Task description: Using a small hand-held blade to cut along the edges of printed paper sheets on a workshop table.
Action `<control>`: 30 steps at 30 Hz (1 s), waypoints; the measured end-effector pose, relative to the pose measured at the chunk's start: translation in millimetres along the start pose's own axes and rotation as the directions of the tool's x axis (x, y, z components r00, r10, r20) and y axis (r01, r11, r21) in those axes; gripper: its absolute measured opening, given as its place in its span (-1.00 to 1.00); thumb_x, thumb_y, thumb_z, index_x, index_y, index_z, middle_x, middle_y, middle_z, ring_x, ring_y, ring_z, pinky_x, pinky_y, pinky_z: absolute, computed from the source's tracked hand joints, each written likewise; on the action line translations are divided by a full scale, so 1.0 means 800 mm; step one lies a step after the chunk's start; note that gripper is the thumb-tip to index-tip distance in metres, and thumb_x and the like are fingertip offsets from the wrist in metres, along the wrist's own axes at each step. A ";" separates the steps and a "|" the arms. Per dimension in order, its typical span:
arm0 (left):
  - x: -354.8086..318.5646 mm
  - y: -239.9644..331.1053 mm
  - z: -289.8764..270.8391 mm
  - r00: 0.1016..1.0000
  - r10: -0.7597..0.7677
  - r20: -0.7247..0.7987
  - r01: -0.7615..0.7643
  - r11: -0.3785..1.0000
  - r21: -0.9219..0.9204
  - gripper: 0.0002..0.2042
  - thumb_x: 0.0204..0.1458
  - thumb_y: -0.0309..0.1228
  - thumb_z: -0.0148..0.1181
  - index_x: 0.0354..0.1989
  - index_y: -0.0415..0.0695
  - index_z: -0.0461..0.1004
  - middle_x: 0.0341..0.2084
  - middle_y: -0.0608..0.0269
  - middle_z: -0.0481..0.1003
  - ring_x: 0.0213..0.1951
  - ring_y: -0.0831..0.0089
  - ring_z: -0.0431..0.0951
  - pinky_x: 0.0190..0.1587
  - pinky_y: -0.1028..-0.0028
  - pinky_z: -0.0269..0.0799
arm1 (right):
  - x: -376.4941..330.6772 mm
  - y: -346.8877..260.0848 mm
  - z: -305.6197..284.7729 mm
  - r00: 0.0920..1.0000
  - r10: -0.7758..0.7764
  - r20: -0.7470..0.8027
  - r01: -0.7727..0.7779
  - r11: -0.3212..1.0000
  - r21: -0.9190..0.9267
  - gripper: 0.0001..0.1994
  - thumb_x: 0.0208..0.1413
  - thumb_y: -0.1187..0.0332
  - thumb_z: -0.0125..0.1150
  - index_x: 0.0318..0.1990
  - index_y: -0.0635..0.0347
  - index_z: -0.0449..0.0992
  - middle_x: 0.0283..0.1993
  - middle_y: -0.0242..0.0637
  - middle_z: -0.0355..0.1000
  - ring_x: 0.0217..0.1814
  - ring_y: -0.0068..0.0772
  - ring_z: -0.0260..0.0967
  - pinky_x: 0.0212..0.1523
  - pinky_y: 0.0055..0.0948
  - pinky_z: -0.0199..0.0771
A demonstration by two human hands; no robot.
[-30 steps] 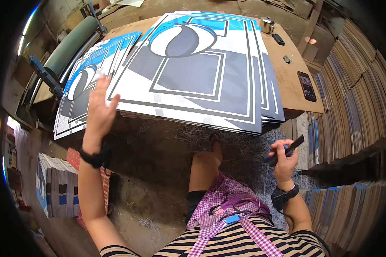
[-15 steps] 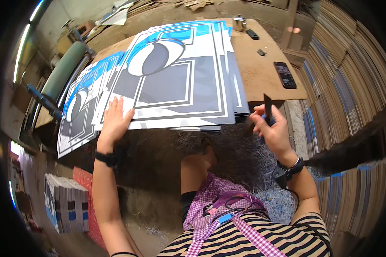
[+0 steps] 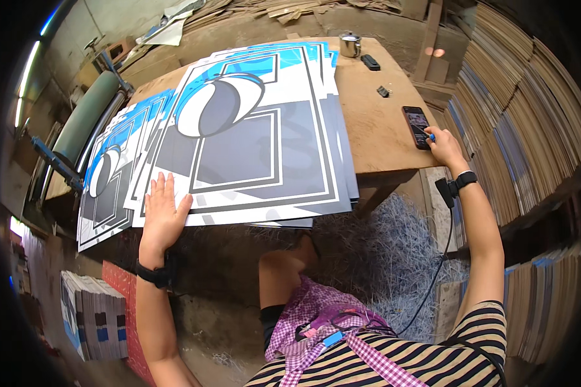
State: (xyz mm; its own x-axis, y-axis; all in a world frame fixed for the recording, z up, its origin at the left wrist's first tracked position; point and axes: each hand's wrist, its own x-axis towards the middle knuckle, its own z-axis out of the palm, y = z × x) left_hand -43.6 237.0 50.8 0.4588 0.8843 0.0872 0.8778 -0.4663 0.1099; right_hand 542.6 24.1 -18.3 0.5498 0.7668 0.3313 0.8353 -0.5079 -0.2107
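My left hand (image 3: 164,214) lies flat with fingers spread on the near left corner of a stack of large printed sheets (image 3: 239,182), blue, grey and white. A second stack of the same print (image 3: 114,193) lies to its left. My right hand (image 3: 447,149) is at the table's right edge, by the lower end of a dark phone (image 3: 416,119) with its screen lit. Its fingers are closed on a slim dark-bladed knife (image 3: 431,137). Only a blue bit and a thin dark line of the knife show, over the phone.
On the wooden table (image 3: 376,145) stand a metal mug (image 3: 350,44), a black case-like object (image 3: 370,62) and a small dark piece (image 3: 383,91). A green roller (image 3: 87,119) is at the left. Stacked boards (image 3: 516,109) line the right. Paper shreds (image 3: 394,238) cover part of the floor.
My right hand has moved right and forward with the knife, from in front of the table to the phone. My left hand remains on the sheets. The view has shifted slightly.
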 end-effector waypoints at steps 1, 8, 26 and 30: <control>-0.001 0.001 -0.002 1.000 0.003 0.001 -0.003 1.000 0.003 -0.32 0.12 -0.01 -0.14 0.28 -0.26 -0.01 0.30 -0.11 -0.10 0.34 0.03 -0.19 0.31 0.12 -0.31 | 0.007 -0.003 0.007 1.000 -0.014 0.015 0.014 0.999 -0.029 -0.71 -0.02 0.36 0.17 -0.07 0.00 0.44 -0.30 -0.03 0.45 -0.12 0.00 0.37 -0.11 -0.17 0.38; 0.000 0.007 0.002 0.998 0.028 -0.052 -0.028 1.000 -0.003 -0.34 0.10 -0.02 -0.10 0.27 -0.23 0.04 0.29 -0.09 -0.06 0.34 0.04 -0.16 0.31 0.10 -0.30 | 0.076 0.002 0.034 0.985 0.098 -0.144 -0.105 0.993 -0.044 -0.62 0.03 0.30 0.14 0.04 0.05 0.33 -0.18 0.10 0.42 -0.07 0.12 0.35 -0.08 -0.09 0.36; 0.021 -0.028 0.007 0.998 -0.062 -0.023 0.063 0.996 0.067 -0.30 0.09 0.06 -0.15 0.28 -0.21 0.02 0.30 -0.05 -0.08 0.34 0.06 -0.17 0.30 0.03 -0.30 | -0.154 -0.249 -0.084 0.835 -0.222 0.504 -0.452 0.246 0.857 -0.81 0.12 0.27 0.14 -0.24 0.18 0.38 -0.45 -0.35 0.46 -0.45 -0.68 0.35 -0.50 -0.73 0.26; 0.015 -0.019 0.010 0.996 -0.083 -0.036 0.084 0.996 0.033 -0.27 0.06 0.09 -0.12 0.28 -0.21 0.02 0.30 -0.08 -0.07 0.34 0.05 -0.17 0.30 0.03 -0.31 | -0.146 -0.257 -0.084 0.846 -0.168 0.505 -0.452 0.277 0.848 -0.82 0.13 0.23 0.14 -0.30 0.12 0.36 -0.50 -0.36 0.43 -0.48 -0.65 0.37 -0.54 -0.71 0.24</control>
State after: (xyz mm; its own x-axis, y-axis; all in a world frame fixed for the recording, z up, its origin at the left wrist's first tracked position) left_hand -50.7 255.3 42.6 0.3789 0.9185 0.1135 0.9174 -0.3889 0.0846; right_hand 306.3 12.4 47.9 0.3286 0.9326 -0.1492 -0.0111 -0.1541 -0.9880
